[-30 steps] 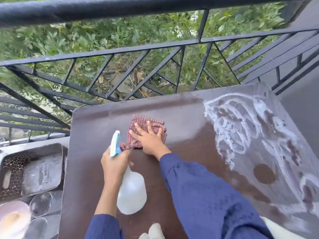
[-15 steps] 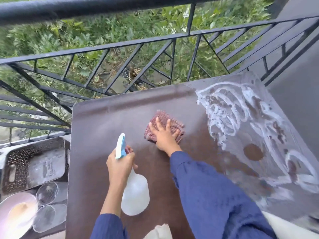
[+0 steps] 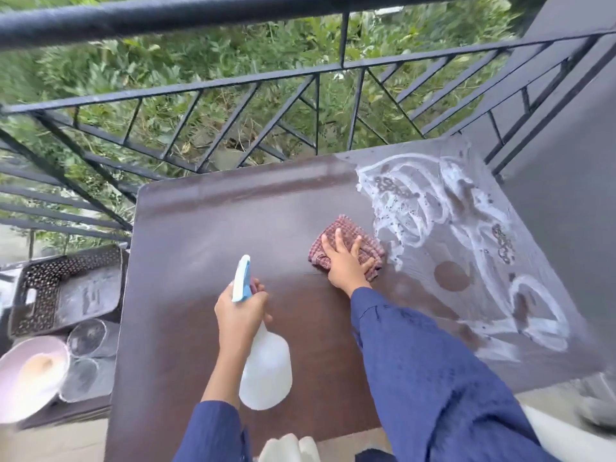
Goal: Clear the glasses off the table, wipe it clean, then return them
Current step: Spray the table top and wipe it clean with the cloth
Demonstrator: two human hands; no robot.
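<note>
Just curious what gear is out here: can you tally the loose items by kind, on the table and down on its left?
Cloths: 1, the checked cloth under the right hand
Spray bottles: 1, the spray bottle in the left hand
Glasses: 2, glass, glass
Bowls: 1, the bowl
Baskets: 1, the basket
Total: 6

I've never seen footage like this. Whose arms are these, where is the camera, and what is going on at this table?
No machine here: a person wears a camera on the head, looking down at their own arms. The left hand holds a spray bottle. The right hand lies flat on a checked cloth on the brown table, beside white foam smeared over the table's right part. Two glasses stand off the table at the left, near a bowl and a tray.
</note>
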